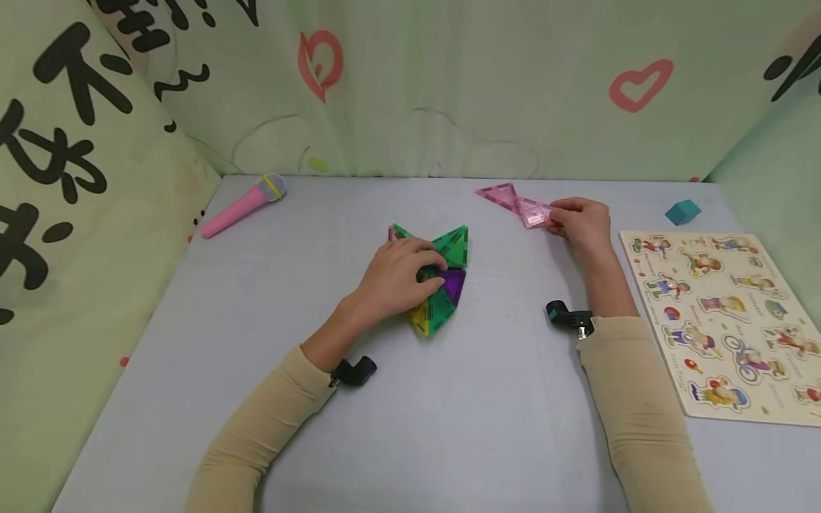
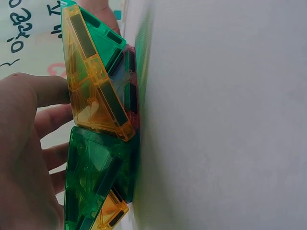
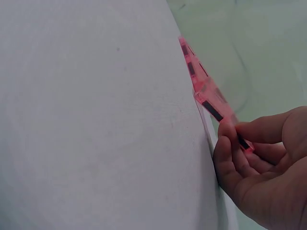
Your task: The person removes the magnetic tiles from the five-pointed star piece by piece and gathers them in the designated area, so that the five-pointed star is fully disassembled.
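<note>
A small build of translucent magnetic tiles (image 1: 452, 247), green, purple, yellow and some red, stands on the white table near its middle. My left hand (image 1: 400, 276) lies over its left side and grips it, covering part of it. In the left wrist view, orange-yellow tiles (image 2: 91, 72) and green tiles (image 2: 88, 167) lean at angles, with fingers behind them. Toward the table's far edge, my right hand (image 1: 585, 222) pinches a pink magnetic tile (image 1: 534, 212) between thumb and fingers. A second pink triangular tile (image 1: 502, 196) adjoins its left end.
A pink toy microphone (image 1: 236, 212) lies at the far left. On the right is a picture puzzle board (image 1: 683, 320), with a teal block (image 1: 683, 211) behind it. Printed curtains (image 1: 474, 78) hang along the table's back and sides. Both wrists wear small black cameras (image 1: 355, 371).
</note>
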### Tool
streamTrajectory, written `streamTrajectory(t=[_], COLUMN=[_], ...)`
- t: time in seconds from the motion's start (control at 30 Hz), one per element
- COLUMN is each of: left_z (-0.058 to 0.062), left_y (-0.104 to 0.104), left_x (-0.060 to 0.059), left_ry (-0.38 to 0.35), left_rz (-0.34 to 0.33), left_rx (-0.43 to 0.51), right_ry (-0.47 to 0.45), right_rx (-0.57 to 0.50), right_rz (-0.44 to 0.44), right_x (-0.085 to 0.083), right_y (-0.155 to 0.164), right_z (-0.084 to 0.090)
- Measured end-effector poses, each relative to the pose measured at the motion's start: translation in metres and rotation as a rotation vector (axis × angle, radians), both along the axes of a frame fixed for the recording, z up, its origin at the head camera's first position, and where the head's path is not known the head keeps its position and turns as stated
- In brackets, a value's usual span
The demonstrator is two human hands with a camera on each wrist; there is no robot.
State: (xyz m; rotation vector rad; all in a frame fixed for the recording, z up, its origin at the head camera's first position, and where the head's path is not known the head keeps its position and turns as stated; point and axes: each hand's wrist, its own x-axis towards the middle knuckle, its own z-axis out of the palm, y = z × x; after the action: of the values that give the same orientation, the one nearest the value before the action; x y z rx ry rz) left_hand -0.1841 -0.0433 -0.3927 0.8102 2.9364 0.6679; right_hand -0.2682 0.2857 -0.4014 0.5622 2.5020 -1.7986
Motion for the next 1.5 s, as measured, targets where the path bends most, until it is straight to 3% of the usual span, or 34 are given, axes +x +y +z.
streamTrajectory(t=[0.53,0.77,0.9,1.07,1.33,1.5], left_z=[0.000,0.000,-0.001,-0.002,-0.002,-0.003], left_y=[-0.001,-0.001,-0.001,-0.001,-0.001,0.000], left_x=[0.000,0.000,0.000,0.000,0.000,-0.001], left_ry=[0.003,0.000,0.001,0.005,0.008,0.016], left_rz=[0.004,0.010,0.007,0.007,0.007,0.002], left_rx=[-0.008,-0.014,-0.013,-0.012,-0.015,-0.018], right_ry=[-0.005,-0.023,-0.035,-0.024,0.008,0.004], right_rx=[0.333,0.381,0.301,0.067,-0.240,-0.385], right_rz=[0.063,0.097,0.127,0.129,-0.017,-0.062], right_x=[0.002,0.002,0.003,0.004,0.003,0.003], right_y=[-0.007,-0.009,-0.001,0.013,0.018,0.021], right_z=[0.003,0.008,0.007,0.004,0.005,0.008])
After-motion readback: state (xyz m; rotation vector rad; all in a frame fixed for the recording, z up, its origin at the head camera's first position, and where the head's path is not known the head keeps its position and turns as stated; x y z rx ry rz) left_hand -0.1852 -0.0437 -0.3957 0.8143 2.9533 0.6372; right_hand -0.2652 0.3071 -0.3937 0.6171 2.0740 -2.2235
